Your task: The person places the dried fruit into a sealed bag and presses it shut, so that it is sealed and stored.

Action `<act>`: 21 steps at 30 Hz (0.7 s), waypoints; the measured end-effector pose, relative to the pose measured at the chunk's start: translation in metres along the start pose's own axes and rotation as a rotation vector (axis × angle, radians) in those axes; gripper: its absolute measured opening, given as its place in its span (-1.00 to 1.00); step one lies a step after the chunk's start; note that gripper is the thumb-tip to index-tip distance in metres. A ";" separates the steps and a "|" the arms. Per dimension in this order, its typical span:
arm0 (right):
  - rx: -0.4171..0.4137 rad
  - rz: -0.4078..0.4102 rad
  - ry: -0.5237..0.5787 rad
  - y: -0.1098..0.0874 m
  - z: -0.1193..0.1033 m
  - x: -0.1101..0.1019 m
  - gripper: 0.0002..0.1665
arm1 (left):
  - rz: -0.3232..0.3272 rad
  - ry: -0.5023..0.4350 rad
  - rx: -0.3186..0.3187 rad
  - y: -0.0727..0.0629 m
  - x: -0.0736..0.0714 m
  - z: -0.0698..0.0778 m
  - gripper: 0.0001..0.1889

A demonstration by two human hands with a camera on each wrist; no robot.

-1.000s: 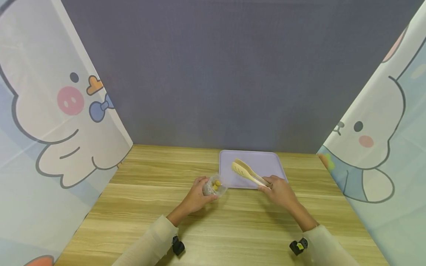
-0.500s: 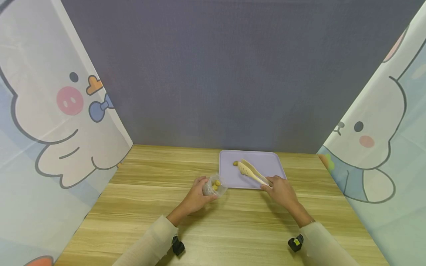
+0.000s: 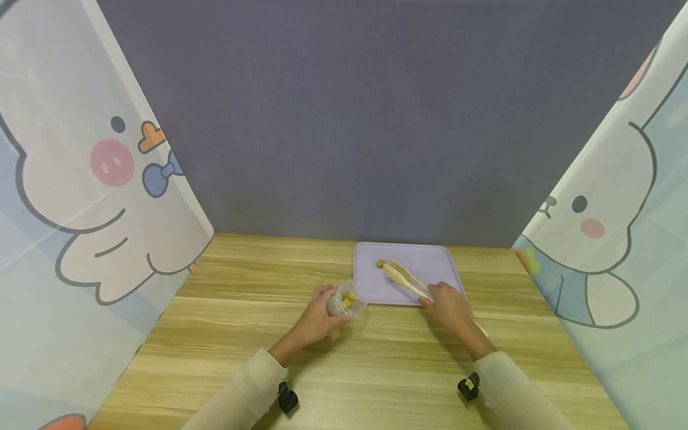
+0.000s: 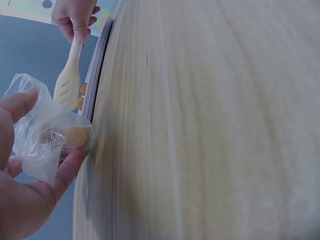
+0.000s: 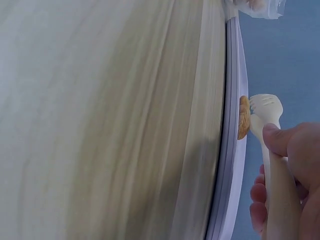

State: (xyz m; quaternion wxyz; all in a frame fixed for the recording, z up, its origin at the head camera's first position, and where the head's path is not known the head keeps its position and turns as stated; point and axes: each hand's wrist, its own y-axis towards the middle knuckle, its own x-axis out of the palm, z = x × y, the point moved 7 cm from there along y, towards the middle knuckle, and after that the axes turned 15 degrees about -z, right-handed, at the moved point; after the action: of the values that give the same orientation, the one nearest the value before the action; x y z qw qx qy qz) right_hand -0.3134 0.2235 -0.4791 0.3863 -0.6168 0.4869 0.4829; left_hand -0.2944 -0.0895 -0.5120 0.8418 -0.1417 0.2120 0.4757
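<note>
- Right hand [image 3: 447, 303]: it grips the tongs [image 3: 398, 278] by the handle, fingers curled round the arms. Part of the handle shows behind the wrist.
- Tongs: their long axis runs from the hand forward and to the left, over the tray [image 3: 368, 291]. The two tips stand a little apart.
- Piece [image 3: 380, 264]: small and yellow-brown, it lies on the tray toward its left side, forward and left of the right hand, just beside the tips and almost in line with the tongs. Whether a tip touches it, I cannot tell. In the right wrist view it looks long, roughly along the tray's near rim, so across the tongs' line. The left wrist view shows two such spots, so a second piece may be partly hidden.
- Nearer hand: the hands themselves are about evenly far from the piece, but the tongs make the right one the closer reach.
- Left hand [image 3: 317, 318]: it holds a clear bag [image 3: 335, 304], fingers and thumb around its sides, by the tray's near left corner. More yellow pieces [image 3: 351, 296] show inside. The mouth faces up and toward the tray; touching the rim or not, I cannot tell.
- Surface [image 3: 252, 340]: wood-grained, under tray and hands, with a dark panel [image 3: 344, 119] behind.
</note>
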 end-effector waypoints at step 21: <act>0.020 0.016 -0.049 0.003 -0.002 -0.002 -0.49 | 0.005 -0.009 -0.001 -0.001 -0.003 -0.002 -0.24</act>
State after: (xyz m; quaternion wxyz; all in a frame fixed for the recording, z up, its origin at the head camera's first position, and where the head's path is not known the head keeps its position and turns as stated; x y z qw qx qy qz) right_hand -0.3158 0.2216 -0.4766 0.4002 -0.5970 0.4872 0.4960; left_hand -0.2954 -0.0930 -0.5119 0.8414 -0.1395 0.2085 0.4787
